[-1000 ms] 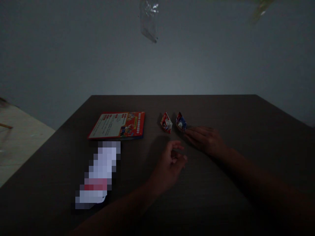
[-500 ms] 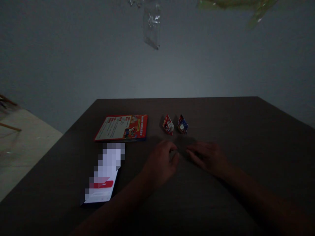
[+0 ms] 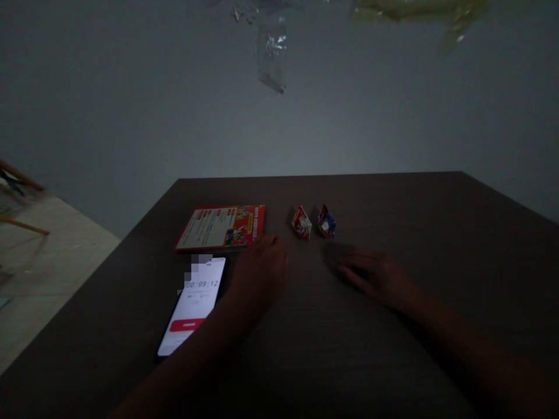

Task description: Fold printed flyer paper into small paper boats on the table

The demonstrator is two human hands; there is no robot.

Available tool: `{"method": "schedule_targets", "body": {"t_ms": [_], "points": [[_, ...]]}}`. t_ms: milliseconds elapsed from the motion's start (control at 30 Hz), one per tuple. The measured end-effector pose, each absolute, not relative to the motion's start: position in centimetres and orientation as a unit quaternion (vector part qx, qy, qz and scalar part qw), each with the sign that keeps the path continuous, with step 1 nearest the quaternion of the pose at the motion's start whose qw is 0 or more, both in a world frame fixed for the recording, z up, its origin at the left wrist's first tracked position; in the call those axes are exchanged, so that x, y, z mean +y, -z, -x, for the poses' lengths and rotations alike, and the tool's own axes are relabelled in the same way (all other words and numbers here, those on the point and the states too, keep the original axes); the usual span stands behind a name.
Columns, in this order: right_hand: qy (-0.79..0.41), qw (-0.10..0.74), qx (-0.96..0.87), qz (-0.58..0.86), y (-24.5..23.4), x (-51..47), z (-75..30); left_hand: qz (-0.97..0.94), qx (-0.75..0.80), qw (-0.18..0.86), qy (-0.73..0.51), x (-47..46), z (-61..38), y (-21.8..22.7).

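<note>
The left hand (image 3: 262, 267) shows its back, with the fingers curled down at the near right corner of a booklet (image 3: 209, 228), which lies at ten o'clock from it; the fingertips are out of sight, so I cannot tell whether it grips or merely touches that corner. The right hand (image 3: 371, 272) is released, low over the bench (image 3: 393, 203), thumb and fingers loosely parted with nothing seen between them; its palm is hidden. From the left hand, a red folded paper (image 3: 301, 223) sits at two o'clock, and a blue folded paper (image 3: 326, 223) stands just beside it, at three o'clock. The print on both is too small and dim to make out.

At eight o'clock from the left hand lies a phone (image 3: 196, 302), its lower right side covered by the left forearm (image 3: 196, 355) and its upper left blurred into blocks. Its screen reads 00:09:12; the pale label on the red button cannot be read. The booklet carries a pale panel of text lines with red tags, plus white characters along its red right end, all illegible. At twelve o'clock, a clear bag (image 3: 272, 58) hangs on the wall (image 3: 131, 87); a yellowish strip (image 3: 406, 11) at one o'clock is cut off by the top edge.
</note>
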State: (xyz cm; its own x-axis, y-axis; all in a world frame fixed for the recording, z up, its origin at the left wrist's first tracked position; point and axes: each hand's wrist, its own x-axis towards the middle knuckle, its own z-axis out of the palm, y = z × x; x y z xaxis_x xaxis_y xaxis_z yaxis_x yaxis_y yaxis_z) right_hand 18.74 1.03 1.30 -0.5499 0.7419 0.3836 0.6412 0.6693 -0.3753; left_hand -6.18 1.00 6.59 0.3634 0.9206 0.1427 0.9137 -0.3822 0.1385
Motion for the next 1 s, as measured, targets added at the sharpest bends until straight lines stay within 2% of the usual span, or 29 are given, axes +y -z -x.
{"method": "schedule_targets", "body": {"t_ms": [167,367,1000], "points": [[-0.102,0.27,-0.873,0.393,-1.7,0.9,-18.4,-0.789,0.614,-0.012,-0.013,2.9,8.9,-7.3],[-0.097,0.268,-0.87,0.401,-1.5,1.1,-18.5,-0.786,0.618,-0.002,0.016,4.4,10.9,-7.2],[-0.124,0.264,-0.863,0.412,-1.5,1.5,-18.9,-0.8,0.6,0.015,0.03,6.9,13.1,-6.1]]}}
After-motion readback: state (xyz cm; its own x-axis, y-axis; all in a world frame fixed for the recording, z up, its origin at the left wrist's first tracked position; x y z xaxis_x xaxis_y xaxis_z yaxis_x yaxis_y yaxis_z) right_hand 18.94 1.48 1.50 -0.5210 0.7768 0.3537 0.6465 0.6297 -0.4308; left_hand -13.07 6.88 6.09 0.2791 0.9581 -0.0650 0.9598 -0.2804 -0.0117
